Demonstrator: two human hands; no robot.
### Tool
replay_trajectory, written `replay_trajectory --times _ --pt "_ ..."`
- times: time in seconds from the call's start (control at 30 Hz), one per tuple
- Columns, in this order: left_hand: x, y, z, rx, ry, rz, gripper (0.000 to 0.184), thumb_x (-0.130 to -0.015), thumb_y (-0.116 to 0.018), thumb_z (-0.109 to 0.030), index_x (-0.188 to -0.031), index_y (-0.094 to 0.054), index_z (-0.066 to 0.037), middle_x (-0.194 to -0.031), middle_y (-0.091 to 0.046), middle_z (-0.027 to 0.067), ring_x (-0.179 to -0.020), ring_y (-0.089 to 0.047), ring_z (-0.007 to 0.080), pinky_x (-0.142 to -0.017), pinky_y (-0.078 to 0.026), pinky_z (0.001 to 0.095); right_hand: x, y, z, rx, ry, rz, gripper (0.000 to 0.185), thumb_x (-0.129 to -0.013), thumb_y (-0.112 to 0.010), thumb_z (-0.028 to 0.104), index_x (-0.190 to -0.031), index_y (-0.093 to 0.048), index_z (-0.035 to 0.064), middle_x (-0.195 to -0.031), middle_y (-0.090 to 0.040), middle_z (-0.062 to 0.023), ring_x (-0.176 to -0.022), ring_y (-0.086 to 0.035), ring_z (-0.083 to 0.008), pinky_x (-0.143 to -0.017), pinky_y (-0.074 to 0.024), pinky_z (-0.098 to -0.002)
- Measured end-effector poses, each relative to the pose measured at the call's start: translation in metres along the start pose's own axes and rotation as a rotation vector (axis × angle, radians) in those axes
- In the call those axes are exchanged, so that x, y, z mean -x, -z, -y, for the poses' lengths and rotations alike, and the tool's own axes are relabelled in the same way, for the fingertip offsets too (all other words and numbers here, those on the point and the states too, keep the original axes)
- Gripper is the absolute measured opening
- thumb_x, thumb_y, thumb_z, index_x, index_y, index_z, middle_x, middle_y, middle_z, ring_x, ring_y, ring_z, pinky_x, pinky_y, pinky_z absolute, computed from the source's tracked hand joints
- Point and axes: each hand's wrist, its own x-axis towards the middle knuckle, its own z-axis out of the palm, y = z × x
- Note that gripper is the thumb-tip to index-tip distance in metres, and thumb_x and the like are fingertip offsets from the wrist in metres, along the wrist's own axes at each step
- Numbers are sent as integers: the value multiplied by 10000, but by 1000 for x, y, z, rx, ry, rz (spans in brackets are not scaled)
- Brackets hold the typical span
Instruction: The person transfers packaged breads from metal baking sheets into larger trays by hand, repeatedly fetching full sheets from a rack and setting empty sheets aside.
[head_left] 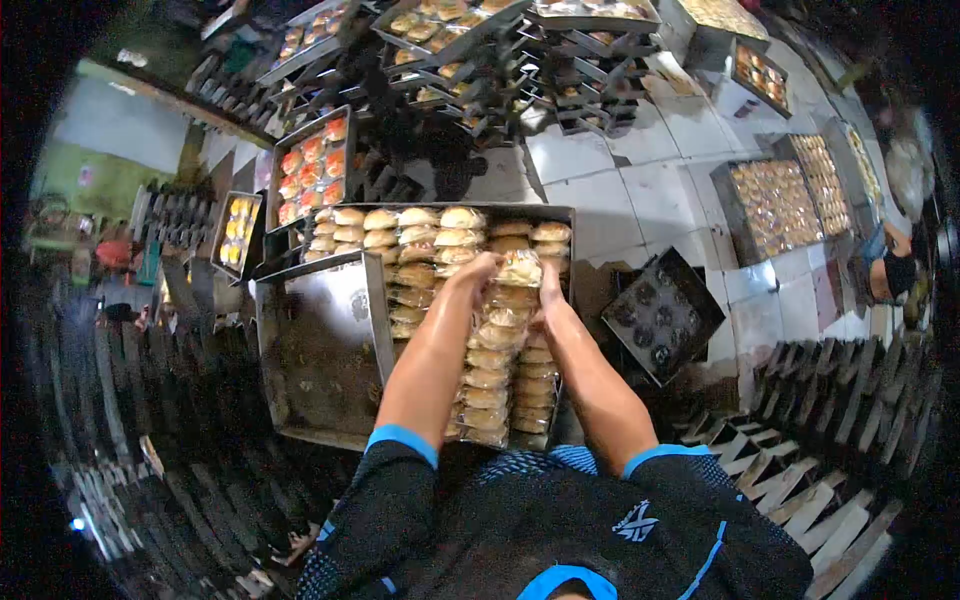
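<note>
Box point(530, 211) at centre holds rows of buns point(486, 378); tray point(325, 340) lies at nine o'clock; cupped pan point(655, 300), on floor point(650, 205), three o'clock; bun-filled trays point(727, 210), two o'clock.

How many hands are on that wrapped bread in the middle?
2: the person's left hand is at the left side of the wrapped bread, and the right hand is at its right side, both over the rows of buns. Some fingers are hidden.

dim and grainy, with fisheye bending and blackened edges.
</note>
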Motion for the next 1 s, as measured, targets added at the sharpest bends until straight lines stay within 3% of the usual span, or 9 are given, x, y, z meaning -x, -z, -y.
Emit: replay_trajectory --times 0.17,0.27,0.37,0.43,0.53,0.63,0.77,0.87,1.0 --pt "-54 18 20 -136 61 -110 336 -871 -465 -217 -1151 -557 -55 -1023 -598 154 -847 -577 274 -700 -484 444 -79 30 -12 -110 -131 205 519 -834 -284 433 -1059 -627 115 -1044 -641 -107 -958 -596 -315 -826 -456 -554" --pt "-43 8 49 -108 -305 -256 459 -886 -322 -302 -1031 -568 59 -962 -589 229 -931 -550 339 -798 -448 477 -78 22 -6 62 -291 48 526 -836 -299 456 -1106 -587 109 -1118 -572 -108 -1023 -530 -318 -872 -386 -567" --pt "55 -34 37 -673 -194 -315 546 -891 -355 -367 -1214 -474 56 -1276 -439 297 -1128 -468 433 -914 -390 510 -69 1 4 105 -340 23 566 -839 -302 492 -1185 -524 104 -1235 -467 -111 -1126 -432 -320 -939 -305 -557" --pt "47 -63 56 -742 -706 -1097 648 -870 -398 -454 -1338 -378 -6 -1423 -280 245 -1305 -283 399 -1054 -226 517 -60 -9 9 137 -368 -3 602 -841 -304 516 -1238 -483 101 -1312 -396 -114 -1195 -366 -321 -983 -251 -550" --pt "11 -56 75 -910 -787 -983 718 -856 -416 -501 -1415 -270 -74 -1490 -140 192 -1382 -69 373 -1097 -51 533 -39 -18 15 284 -348 -83 668 -843 -308 553 -1318 -420 96 -1429 -291 -117 -1298 -268 -323 -1050 -171 -540" --pt "10 -50 78 -896 -809 -912 725 -865 -390 -516 -1428 -246 -82 -1500 -115 176 -1386 -24 381 -1099 -31 529 -35 -4 11 987 0 -391 660 -884 -376 472 -1358 -349 15 -1388 -374 -206 -1285 -328 -353 -1045 -253 -422" --pt "54 -54 85 -613 -1000 -932 751 -866 -458 -458 -1433 -187 -47 -1504 -112 163 -1379 -49 401 -1103 -53 517 -25 12 -18 892 1086 -1 593 -910 -442 323 -1388 -281 10 -1420 -308 -201 -1356 -211 -320 -1075 -220 -381" --pt "105 -43 130 -525 -1179 -1037 673 -876 -477 -389 -1399 -236 -41 -1458 -236 152 -1363 -153 369 -1100 -134 505 -44 15 -44 839 1063 151 600 -919 -408 359 -1399 -267 26 -1435 -286 -181 -1361 -201 -303 -1083 -199 -376" --pt "179 1 235 -449 -870 -1415 619 -868 -510 -377 -1326 -304 -16 -1351 -334 204 -1292 -282 355 -1072 -207 504 -32 23 -58 713 1071 113 611 -932 -362 407 -1413 -248 47 -1456 -257 -154 -1368 -187 -281 -1094 -172 -371"
